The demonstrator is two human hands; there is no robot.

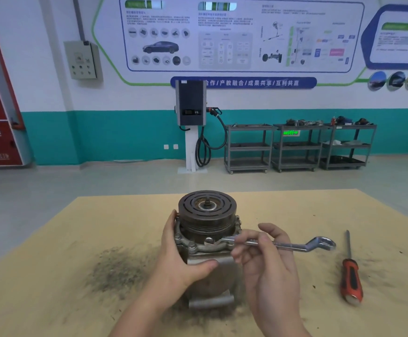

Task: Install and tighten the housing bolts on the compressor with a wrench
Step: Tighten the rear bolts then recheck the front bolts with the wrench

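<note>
On the table [283, 210], near its middle, one compressor [206, 242] stands upright with its round pulley [207, 206] on top. Two hands work on it. The left hand [186, 254] is wrapped around the left side of the body, fingers behind and the thumb pressed on the front, so it grips the compressor. The right hand [268, 259] pinches the shaft of one wrench [271, 243] between the thumb and fingers. The wrench lies almost level; its left end sits on a bolt [209, 241] at the front of the housing flange, and its free ring end points to the right, above the table. On the left part of the flange I can count two more bolts [185, 240]; the others around the back are hidden.

One screwdriver [350, 276] with a red and black handle lies on the table to the right, well apart from the compressor, its tip pointing away from the person. Dark dust [118, 268] is spread on the table to the left of the compressor and around its base.

Behind the table, one charger [191, 103] on a white post stands at the wall with its cable hanging. To its right are three grey carts [297, 147] in a row, each with three shelves, and some small things lie on top of them. One large poster [241, 35] covers the wall above, and one grey box [82, 60] is mounted on the left.
</note>
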